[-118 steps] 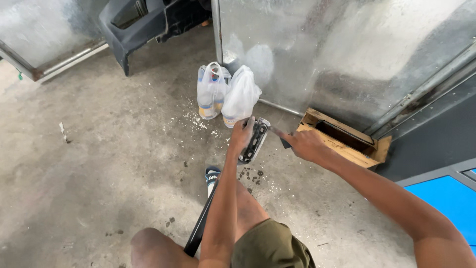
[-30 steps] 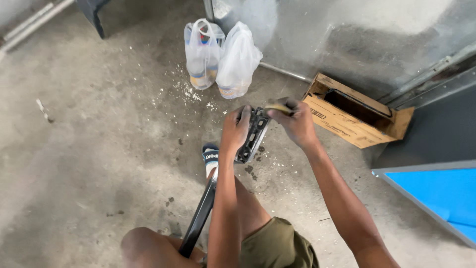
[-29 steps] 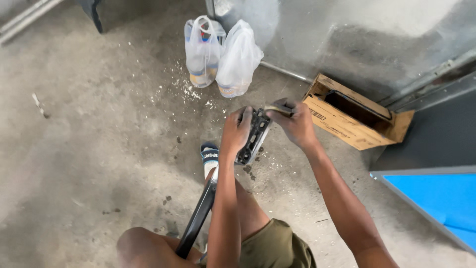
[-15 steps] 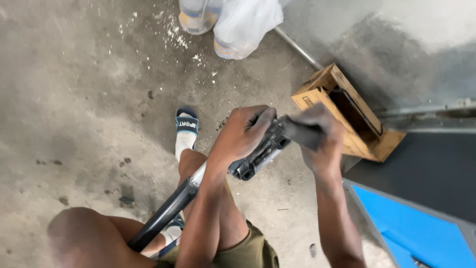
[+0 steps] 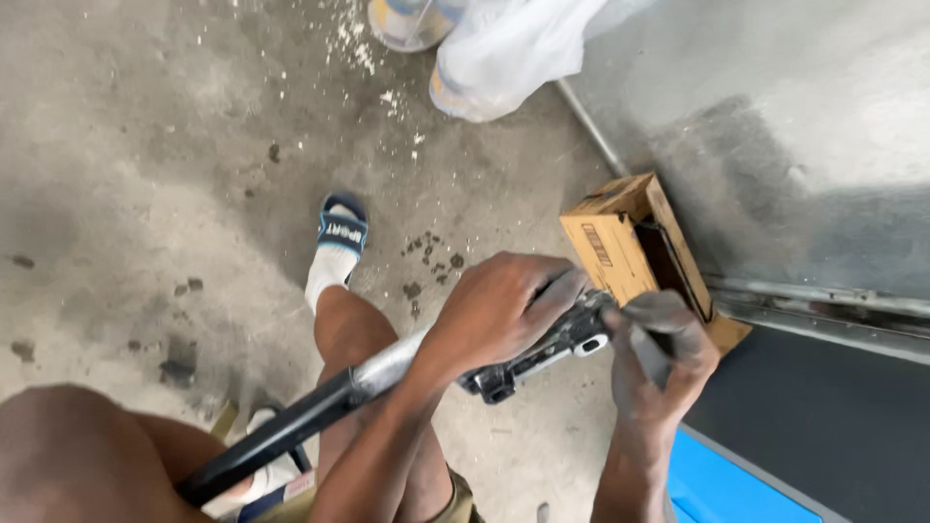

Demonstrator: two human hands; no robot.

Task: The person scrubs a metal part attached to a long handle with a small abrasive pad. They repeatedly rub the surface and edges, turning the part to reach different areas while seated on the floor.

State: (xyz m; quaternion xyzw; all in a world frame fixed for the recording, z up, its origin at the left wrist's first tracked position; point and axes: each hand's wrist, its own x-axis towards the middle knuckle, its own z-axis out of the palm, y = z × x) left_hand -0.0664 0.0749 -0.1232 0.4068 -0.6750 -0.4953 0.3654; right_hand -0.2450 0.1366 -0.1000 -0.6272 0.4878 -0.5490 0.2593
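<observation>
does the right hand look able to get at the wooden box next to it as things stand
Probably yes. The right hand sits just beside the wooden box, with nothing between them, and the box's open side faces up. But its fingers seem busy at the metal part the left hand grips.

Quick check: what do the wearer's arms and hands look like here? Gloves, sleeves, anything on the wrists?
Both arms are bare, with no sleeves in view. No gloves, watch or bands visible. The left hand looks fairly clean; the right hand is smeared with dark grey grime across fingers and back.
</observation>
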